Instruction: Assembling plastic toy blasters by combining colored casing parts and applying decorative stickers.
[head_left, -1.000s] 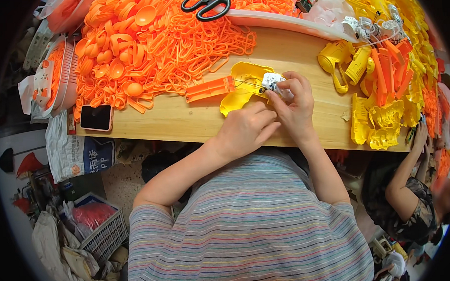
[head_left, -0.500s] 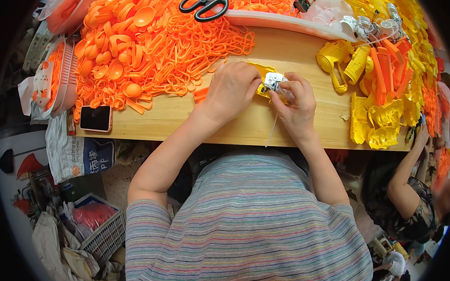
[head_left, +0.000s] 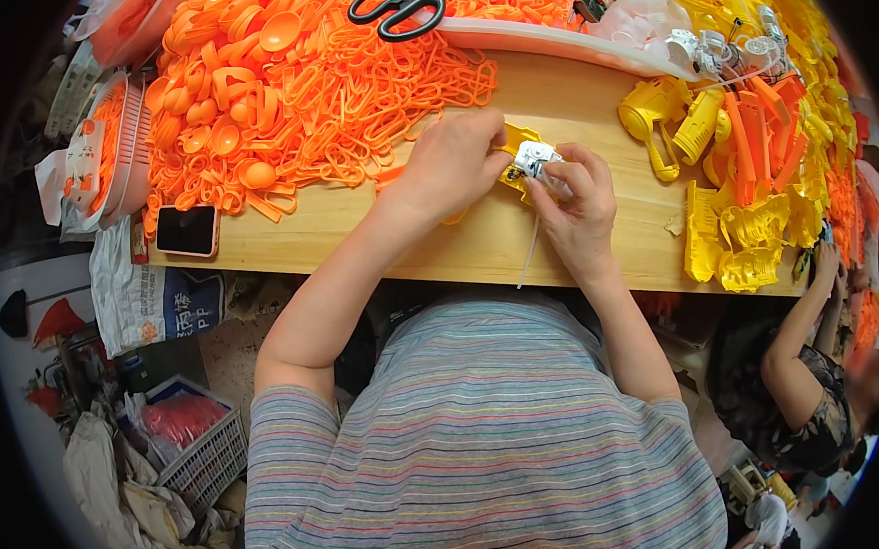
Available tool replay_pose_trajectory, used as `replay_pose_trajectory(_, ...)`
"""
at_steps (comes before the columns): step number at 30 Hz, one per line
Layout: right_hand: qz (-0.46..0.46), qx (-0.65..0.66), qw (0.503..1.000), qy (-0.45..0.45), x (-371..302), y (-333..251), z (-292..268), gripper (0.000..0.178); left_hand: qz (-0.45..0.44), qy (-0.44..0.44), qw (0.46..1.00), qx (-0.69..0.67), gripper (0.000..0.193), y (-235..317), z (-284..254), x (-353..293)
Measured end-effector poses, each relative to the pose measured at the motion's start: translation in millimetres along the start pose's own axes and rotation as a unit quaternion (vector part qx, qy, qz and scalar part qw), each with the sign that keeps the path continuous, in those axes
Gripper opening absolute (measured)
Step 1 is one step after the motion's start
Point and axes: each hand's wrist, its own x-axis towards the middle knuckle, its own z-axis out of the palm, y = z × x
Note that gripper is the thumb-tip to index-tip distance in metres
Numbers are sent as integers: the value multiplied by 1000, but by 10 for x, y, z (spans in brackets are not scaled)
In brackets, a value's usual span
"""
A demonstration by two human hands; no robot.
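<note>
Over the wooden table, my left hand point(head_left: 452, 165) pinches the near end of a yellow plastic shell point(head_left: 521, 134), its fingertips partly hidden. My right hand point(head_left: 579, 197) has thumb and fingers closed round a small white mechanical unit point(head_left: 534, 158), which sits against the shell. Small dark and metallic bits show at the unit's lower side. From beneath the right fingers a thin pale strip point(head_left: 530, 254) hangs toward the table's front edge. Under my left hand a bit of yellow plastic point(head_left: 455, 217) peeks out; whether it belongs to the same shell I cannot tell.
A heap of orange plastic spoons and loops point(head_left: 327, 114) covers the table's left. Black-handled scissors point(head_left: 401, 7) lie at the back beside a white tray point(head_left: 548, 44). A phone point(head_left: 187, 231) rests front left. Yellow shells point(head_left: 738, 235) pile up at right, near a co-worker's arm point(head_left: 786, 359).
My left hand and forearm have shifted slightly, and a bit of yellow now shows beneath the hand. The right hand stays nearly in place with the white unit.
</note>
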Motion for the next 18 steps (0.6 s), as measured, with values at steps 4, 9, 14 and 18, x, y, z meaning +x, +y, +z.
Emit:
replay_pose_trajectory(4, -4, -1, 1000, 6, -14, 21, -6, 30, 97, 45, 994, -28, 35, -79, -268, -171)
replay_pose_trajectory(9, -5, -19, 1000, 22, 7, -19, 4, 30, 85, 19, 995, 46, 41, -207, -453, -411)
replay_pose_trajectory(14, -15, -31, 999, 20, 17, -42, 15, 29, 37, 29, 992, -114, 39, -67, -371, -345)
replay_pose_trajectory(18, -21, -38, 999, 19, 18, -42, 23, 29, 3, 29, 999, -43, 39, 36, -283, -230)
